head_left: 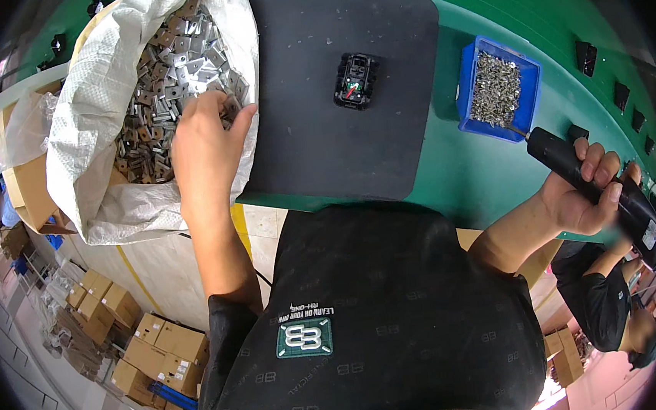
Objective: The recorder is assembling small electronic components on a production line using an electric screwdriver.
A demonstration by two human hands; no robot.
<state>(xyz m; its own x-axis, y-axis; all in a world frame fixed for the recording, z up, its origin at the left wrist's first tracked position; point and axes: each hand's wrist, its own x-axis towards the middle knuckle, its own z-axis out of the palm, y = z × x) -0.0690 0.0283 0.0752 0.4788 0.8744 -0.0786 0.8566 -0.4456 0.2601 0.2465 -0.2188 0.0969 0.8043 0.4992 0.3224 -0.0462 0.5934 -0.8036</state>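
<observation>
My left hand [205, 134] reaches into a white woven sack [82, 159] of small bent metal plates [196, 49]. Its fingers curl down among the plates near the sack's right edge, so what they grip is hidden. Wrapped in my right hand [585, 188] is a black electric screwdriver [557, 154]. The bit points left into the near right corner of a blue bin [465, 102] filled with small screws [496, 88]. Between my hands, a small black plastic housing [357, 81] with a green and red part inside lies on a dark mat [315, 140].
The mat lies on a green table [449, 172]. Black parts stand spaced along the green strip beyond, one of them a black piece [586, 57]. Cardboard boxes [162, 345] are stacked at the lower left. Another person [597, 292] in black is at the lower right.
</observation>
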